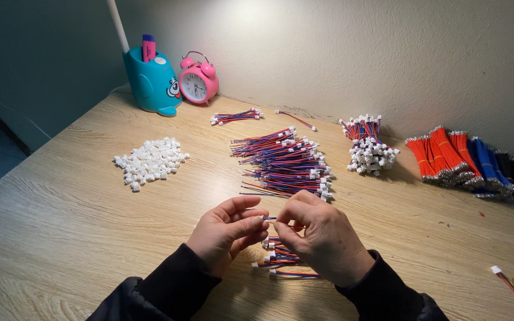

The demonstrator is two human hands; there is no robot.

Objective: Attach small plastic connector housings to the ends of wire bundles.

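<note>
Over table (60, 196), hands (281, 235) pinching wire (270, 218)

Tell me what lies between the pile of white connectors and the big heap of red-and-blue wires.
Head view: only bare wooden table lies between the white connector pile and the wire heap.

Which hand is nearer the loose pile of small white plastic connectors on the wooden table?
Left. The left hand lies below and right of the pile of small white plastic connectors, apart from it. The right hand is farther right, beyond the left.
</note>
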